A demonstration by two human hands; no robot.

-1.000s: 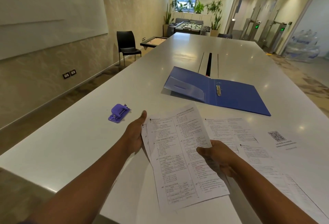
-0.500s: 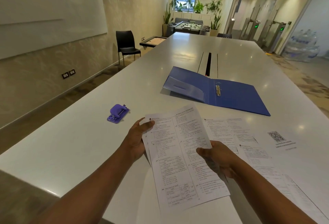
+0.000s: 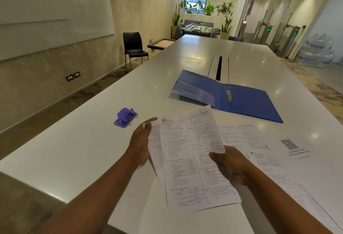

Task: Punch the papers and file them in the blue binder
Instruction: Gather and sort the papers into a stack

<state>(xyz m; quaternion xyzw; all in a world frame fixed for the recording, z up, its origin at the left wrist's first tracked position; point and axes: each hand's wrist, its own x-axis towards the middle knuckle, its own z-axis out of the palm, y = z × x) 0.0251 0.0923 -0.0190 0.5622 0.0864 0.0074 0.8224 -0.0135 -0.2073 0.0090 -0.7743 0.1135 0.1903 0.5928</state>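
I hold a small stack of printed papers above the white table's near edge. My left hand grips the stack's left edge, fingers curled onto the top-left corner. My right hand pinches the right edge with the thumb on top. The blue binder lies open farther back, its metal rings in the middle. A purple hole punch sits on the table left of the papers, beyond my left hand.
More printed sheets lie on the white table to the right, with a QR-code sheet beyond them. A cable slot runs down the table behind the binder. A black chair stands by the left wall.
My left hand has slid from beside the stack onto its top-left corner, fingers curling over the edge. The sheets have shifted slightly; the right hand stays put.
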